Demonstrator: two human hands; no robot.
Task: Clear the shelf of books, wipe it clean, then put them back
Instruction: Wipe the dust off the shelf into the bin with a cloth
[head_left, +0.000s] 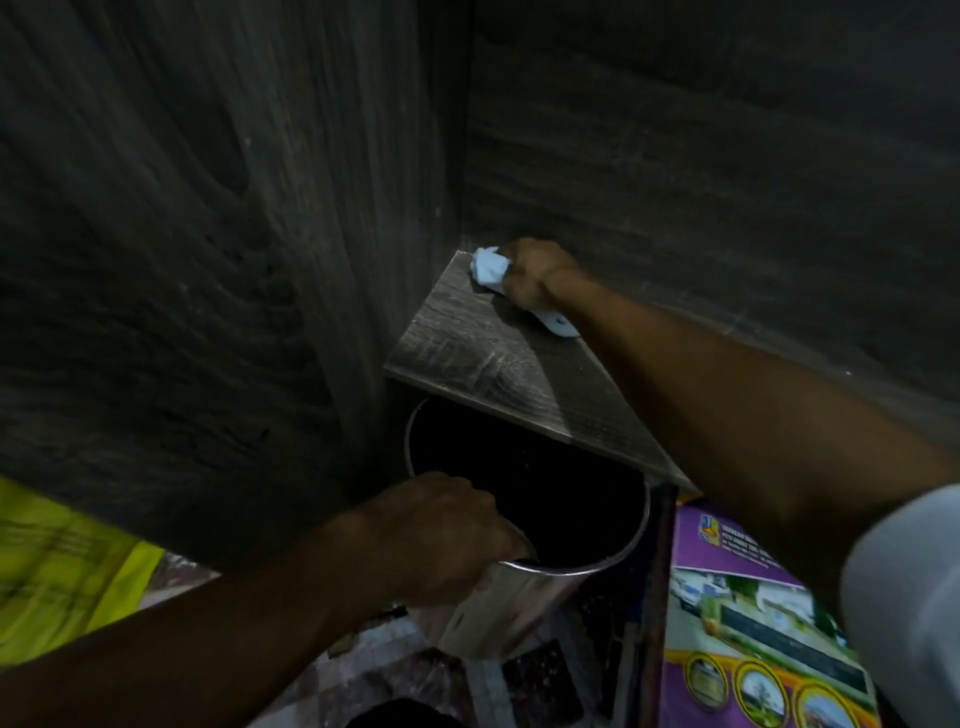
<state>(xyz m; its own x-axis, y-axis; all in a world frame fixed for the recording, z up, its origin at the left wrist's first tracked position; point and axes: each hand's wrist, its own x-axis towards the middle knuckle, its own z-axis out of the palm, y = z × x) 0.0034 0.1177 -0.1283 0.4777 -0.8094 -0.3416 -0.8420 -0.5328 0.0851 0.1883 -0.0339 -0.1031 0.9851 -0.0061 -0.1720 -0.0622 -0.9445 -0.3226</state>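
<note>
From the head view, a dark wood-grain side panel fills the upper left of the frame, with yellow-green fabric at the lower left and a purple printed book lying at the lower right. Below the shelf's front edge stands a shiny metal bin; the left hand curls over its near rim. At centre, the right hand clenches a pale blue cloth, pressing it on the shelf near the back corner.
</note>
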